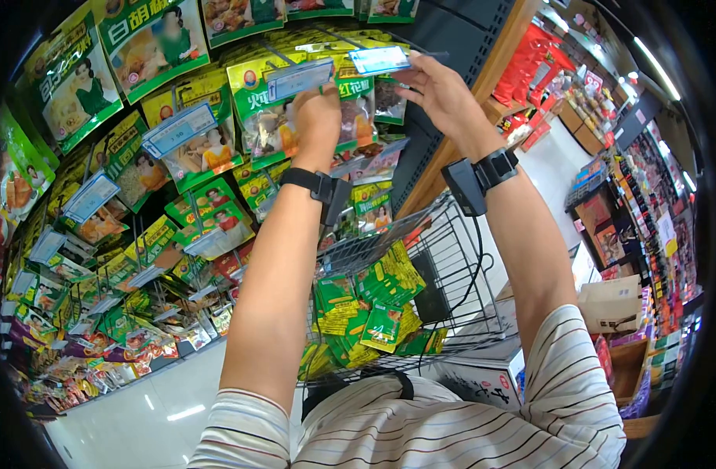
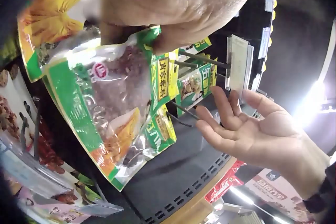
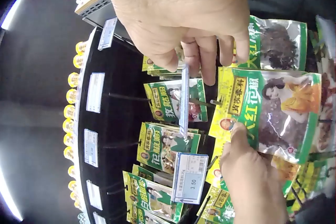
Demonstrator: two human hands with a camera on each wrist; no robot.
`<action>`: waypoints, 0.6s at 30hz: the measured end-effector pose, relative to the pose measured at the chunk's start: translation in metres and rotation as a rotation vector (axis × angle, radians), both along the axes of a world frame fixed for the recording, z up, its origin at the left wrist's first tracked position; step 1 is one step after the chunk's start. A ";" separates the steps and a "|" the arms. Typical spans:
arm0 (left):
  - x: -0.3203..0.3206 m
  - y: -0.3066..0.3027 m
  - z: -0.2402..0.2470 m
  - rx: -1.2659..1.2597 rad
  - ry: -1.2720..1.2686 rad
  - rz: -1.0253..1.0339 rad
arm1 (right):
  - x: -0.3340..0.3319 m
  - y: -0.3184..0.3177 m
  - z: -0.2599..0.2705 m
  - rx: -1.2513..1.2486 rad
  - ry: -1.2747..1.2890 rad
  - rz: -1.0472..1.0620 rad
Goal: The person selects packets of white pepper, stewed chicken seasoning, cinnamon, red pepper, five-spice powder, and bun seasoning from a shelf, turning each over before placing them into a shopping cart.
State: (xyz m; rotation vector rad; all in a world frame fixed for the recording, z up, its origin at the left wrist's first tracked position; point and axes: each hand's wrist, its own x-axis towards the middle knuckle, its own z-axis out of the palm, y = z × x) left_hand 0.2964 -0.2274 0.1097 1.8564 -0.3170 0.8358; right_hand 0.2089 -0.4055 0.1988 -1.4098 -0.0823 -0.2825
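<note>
My left hand [image 1: 317, 121] pinches the top of a green-and-yellow spice packet [image 3: 286, 113] with dark red contents; its curled fingers [image 2: 131, 32] show at the packet's upper edge in the left wrist view. My right hand [image 1: 445, 98] is at the end of a hanging hook, with a clear price tag holder [image 1: 380, 59] between its thumb and fingers. In the left wrist view the right palm [image 2: 262, 134] faces up below that tag [image 2: 239, 69]. From the right wrist, the tag [image 3: 185, 100] appears edge-on under the right hand [image 3: 184, 14].
Rows of hanging spice packets [image 1: 209, 211] fill the rack at left, with price tags [image 1: 178, 129] sticking out. A wire cart [image 1: 459, 273] below holds many green and yellow packets [image 1: 381, 327]. A wooden shelf edge [image 1: 502, 43] stands right of the rack, beside an aisle.
</note>
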 end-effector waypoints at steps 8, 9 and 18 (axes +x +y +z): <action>-0.019 0.032 -0.011 0.125 0.079 -0.144 | -0.047 -0.001 -0.038 -0.067 0.023 0.023; -0.034 0.035 -0.011 0.044 0.013 -0.164 | -0.058 -0.003 -0.047 -0.043 0.031 0.026; -0.206 0.085 -0.068 -0.002 0.368 -0.557 | -0.206 -0.025 -0.166 0.065 0.334 0.122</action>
